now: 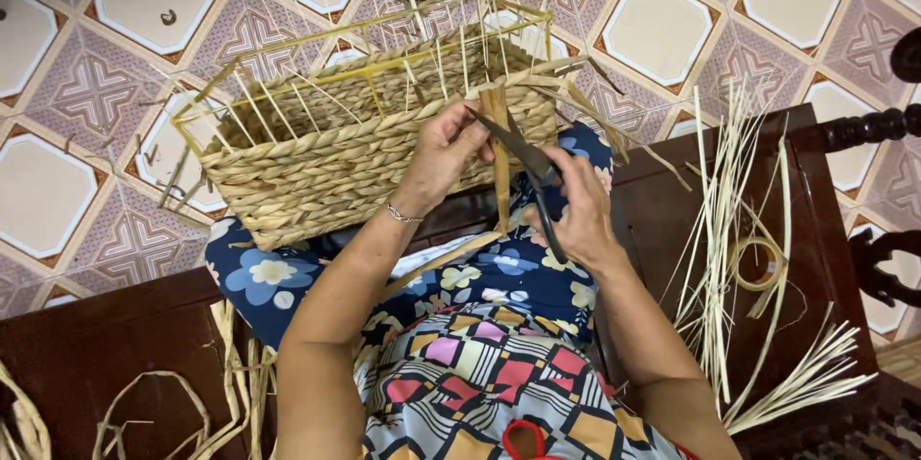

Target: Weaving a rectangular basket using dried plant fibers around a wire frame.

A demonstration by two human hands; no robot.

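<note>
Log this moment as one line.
left hand: holds strip | right hand: scissors open at strip | basket on lap

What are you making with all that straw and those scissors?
A person sits with a half-woven basket on their lap. The left hand pinches a flat straw strip at the basket's rim, and the right hand holds dark scissors, blades open around that strip. Thin upright stalks poke up from the basket's rim. Loose straw lies on the dark wooden bench beside them.

Tan woven basket (355, 163), dark scissors (537, 182), floral blue cloth (288, 273).
</note>
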